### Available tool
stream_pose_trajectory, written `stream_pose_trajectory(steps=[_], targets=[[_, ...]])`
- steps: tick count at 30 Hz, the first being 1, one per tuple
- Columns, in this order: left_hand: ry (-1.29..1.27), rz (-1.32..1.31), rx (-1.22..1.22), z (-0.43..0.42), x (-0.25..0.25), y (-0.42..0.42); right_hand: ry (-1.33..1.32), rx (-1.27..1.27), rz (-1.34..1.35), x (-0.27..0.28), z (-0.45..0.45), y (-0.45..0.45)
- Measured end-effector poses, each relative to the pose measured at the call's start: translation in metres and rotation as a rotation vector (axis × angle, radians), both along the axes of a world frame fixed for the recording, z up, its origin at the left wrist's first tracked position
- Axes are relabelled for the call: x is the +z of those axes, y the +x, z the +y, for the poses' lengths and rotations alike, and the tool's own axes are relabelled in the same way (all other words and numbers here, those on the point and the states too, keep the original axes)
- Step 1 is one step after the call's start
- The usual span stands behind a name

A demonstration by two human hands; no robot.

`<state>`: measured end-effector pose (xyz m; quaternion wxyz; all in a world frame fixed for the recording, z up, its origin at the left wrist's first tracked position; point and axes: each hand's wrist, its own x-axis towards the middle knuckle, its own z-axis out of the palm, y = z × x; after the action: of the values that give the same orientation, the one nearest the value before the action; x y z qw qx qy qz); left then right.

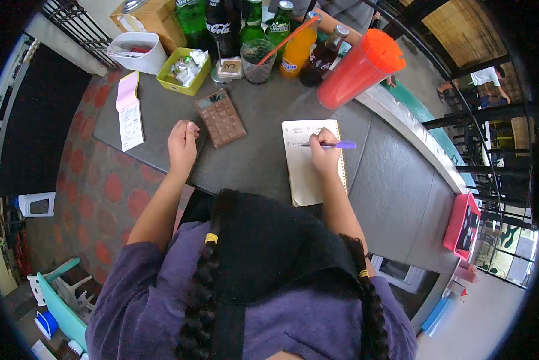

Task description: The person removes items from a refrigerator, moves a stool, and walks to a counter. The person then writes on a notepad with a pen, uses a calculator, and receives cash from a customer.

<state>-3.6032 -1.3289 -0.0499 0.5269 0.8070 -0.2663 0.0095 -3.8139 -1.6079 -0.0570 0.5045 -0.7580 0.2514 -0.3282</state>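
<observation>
My right hand (324, 152) grips a purple pen (346, 144), its tip on the page of a spiral notebook (302, 174). A few handwritten lines show near the top of that page. My left hand (183, 143) rests closed at the table edge, its fingers curled with nothing seen in them. Just right of it lies a brown calculator (222, 120) with chocolate-like keys. Farther left is a receipt pad (130, 123) with writing on its white sheet and a pink sheet folded back.
Along the back stand a white container (138, 57), a green basket (184, 75), a Coca-Cola bottle (222, 30), an orange Fanta bottle (298, 51) and a red cup of straws (356, 72). A pink tray (461, 225) sits far right. People are beyond the counter.
</observation>
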Motion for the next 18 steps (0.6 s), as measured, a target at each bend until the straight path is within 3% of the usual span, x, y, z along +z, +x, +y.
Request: stream_pose_trajectory(steps=[18], targets=[[0.030,-0.033,-0.007,0.001,-0.004,0.002,-0.051,-0.011,-0.022,-0.010,-0.005,-0.002]])
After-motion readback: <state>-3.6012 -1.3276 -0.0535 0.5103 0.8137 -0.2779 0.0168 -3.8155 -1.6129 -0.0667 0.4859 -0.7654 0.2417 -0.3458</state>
